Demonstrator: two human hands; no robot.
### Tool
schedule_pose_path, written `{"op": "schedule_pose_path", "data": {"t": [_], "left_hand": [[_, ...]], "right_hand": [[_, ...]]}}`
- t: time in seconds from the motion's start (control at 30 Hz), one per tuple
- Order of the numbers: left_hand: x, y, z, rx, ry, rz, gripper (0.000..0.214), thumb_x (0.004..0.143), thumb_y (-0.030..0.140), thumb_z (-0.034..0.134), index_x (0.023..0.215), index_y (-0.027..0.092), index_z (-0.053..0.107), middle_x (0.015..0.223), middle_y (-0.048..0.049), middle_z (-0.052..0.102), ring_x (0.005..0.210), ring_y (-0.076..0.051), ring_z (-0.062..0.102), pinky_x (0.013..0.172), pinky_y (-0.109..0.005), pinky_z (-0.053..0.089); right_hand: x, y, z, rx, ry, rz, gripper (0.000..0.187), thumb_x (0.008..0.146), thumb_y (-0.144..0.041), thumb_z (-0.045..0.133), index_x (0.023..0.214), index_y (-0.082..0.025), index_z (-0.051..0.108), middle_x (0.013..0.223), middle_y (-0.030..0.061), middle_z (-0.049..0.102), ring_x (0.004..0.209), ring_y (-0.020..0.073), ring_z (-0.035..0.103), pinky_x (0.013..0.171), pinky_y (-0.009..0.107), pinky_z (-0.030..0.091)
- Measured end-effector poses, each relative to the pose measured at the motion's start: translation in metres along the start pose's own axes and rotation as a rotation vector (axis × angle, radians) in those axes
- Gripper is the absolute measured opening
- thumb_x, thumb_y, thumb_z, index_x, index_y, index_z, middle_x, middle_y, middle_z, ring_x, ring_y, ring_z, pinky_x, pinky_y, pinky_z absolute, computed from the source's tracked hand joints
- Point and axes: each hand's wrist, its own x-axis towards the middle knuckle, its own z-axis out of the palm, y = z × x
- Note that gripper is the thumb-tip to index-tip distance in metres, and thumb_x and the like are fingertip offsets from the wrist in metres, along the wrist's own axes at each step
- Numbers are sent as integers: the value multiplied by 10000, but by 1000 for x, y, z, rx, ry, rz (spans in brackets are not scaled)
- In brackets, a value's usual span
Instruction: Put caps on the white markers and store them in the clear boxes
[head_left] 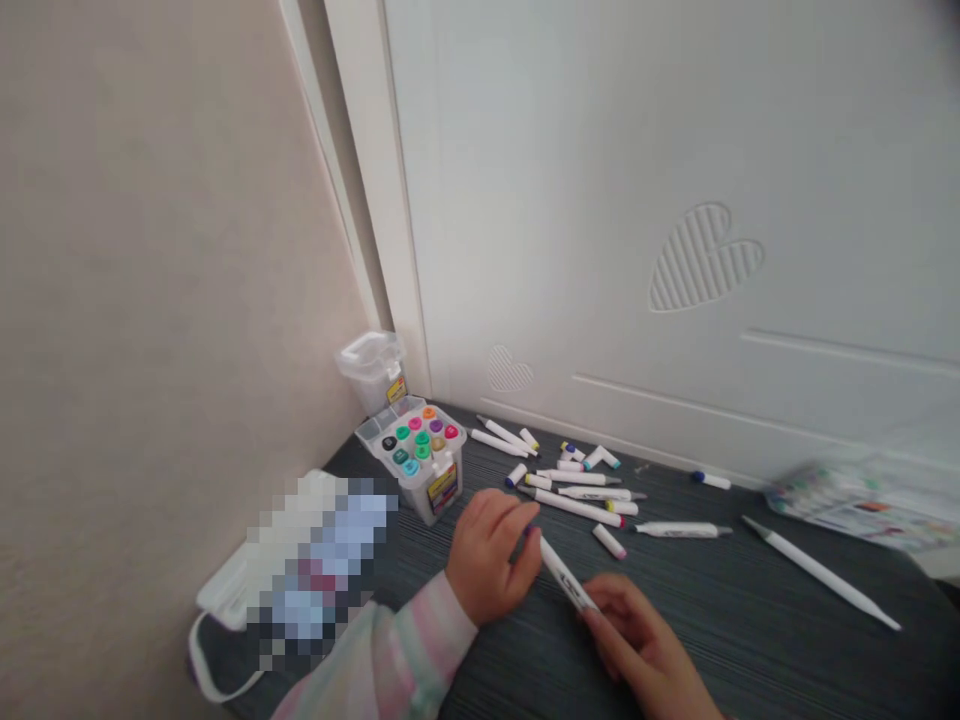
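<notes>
Counter (750, 640), dark and wood-grained, carries everything and runs back to a white panelled door behind the grip. Beyond the grip and to its left stands a clear marker box (420, 455) with coloured caps showing upright, its lid tipped open behind it. Loose markers (581, 490) lie scattered just past the grip, some capped, some bare-tipped; a long white stylus (821, 572) lies well apart to the right.

Left hand (491, 555) and right hand (645, 640) share one white marker (564, 573). Left grip is closed on the far end, fingers (517, 560) pinching at the cap; right grip is closed on the near end of the barrel. The marker lies tilted between them, just above the counter.

Handling judgement: the marker is light, stiff and smooth, likely slippery on the plastic barrel. Take hold mid-barrel with one hand and at the cap with the other.
</notes>
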Motion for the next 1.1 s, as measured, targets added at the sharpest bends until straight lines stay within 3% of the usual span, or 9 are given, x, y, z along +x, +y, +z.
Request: {"op": "schedule_pose_path", "data": {"t": [0.07, 0.13, 0.27, 0.37, 0.47, 0.67, 0.8, 0.9, 1.1], "left_hand": [[-1, -4, -10, 219, 296, 221, 422, 663, 85, 586, 1052, 200, 471, 916, -60, 558, 870, -187, 512, 838, -367, 407], [-2, -12, -19, 377, 521, 251, 620, 593, 77, 650, 1129, 225, 376, 1008, -65, 487, 926, -203, 477, 866, -409, 389], [-4, -34, -32, 381, 738, 40, 827, 539, 168, 712, 1210, 236, 233, 1145, -95, 377, 1054, -239, 417, 906, -464, 342], [-5, -46, -34, 90, 826, -373, 757, 584, 244, 674, 1181, 227, 210, 1172, -108, 352, 1119, -248, 392, 953, -479, 293], [-4, -48, -26, -161, 782, -676, 743, 553, 299, 687, 1134, 224, 230, 1203, -120, 354, 1166, -262, 383, 995, -463, 272], [-2, -46, -14, -330, 607, -852, 622, 574, 301, 719, 1075, 194, 368, 1081, -110, 550, 989, -232, 577, 880, -414, 441], [1, -39, -21, -390, 548, -891, 443, 584, 305, 714, 942, 171, 489, 944, -86, 635, 904, -234, 624, 842, -418, 475], [3, -21, -24, -449, 441, -867, 334, 544, 273, 715, 821, 152, 573, 887, -108, 677, 901, -273, 636, 859, -441, 475], [-1, 25, -12, -596, 16, -831, 242, 511, 267, 701, 731, 183, 644, 871, -102, 713, 893, -304, 646, 871, -473, 483]], "right_hand": [[2, 1, 0, 54, 25, -4, 272, 764, -462, 571, 885, -219, 582, 701, -4, 537, 466, 77, 397, 440, 224, 309], [2, 0, 0, 80, 42, -16, 302, 760, -476, 572, 911, -215, 570, 726, 2, 544, 462, 70, 397, 441, 224, 312], [3, -5, 2, 103, 89, -21, 400, 729, -536, 575, 935, -195, 542, 720, 2, 548, 453, 61, 398, 442, 218, 308], [4, -8, 3, 140, 118, -24, 404, 712, -558, 580, 844, -178, 539, 671, -21, 520, 432, 44, 377, 430, 204, 276], [4, -9, 2, 226, 112, -18, 389, 712, -549, 589, 744, -164, 546, 582, -47, 471, 417, 34, 353, 428, 192, 255], [1, -7, -2, 484, 89, 63, 278, 693, -433, 656, 742, -163, 613, 676, 31, 632, 485, 89, 490, 479, 221, 333], [-2, -5, -4, 668, 59, -1, 316, 606, -374, 734, 858, -225, 615, 680, 24, 647, 589, 143, 536, 570, 272, 391], [0, -9, -7, 576, 131, -82, 321, 645, -397, 711, 895, -235, 591, 612, -1, 607, 576, 126, 496, 580, 264, 370], [-10, -63, -29, 279, 360, -266, 338, 682, -474, 661, 872, -196, 641, 531, -10, 547, 599, 145, 506, 621, 282, 393]]}}
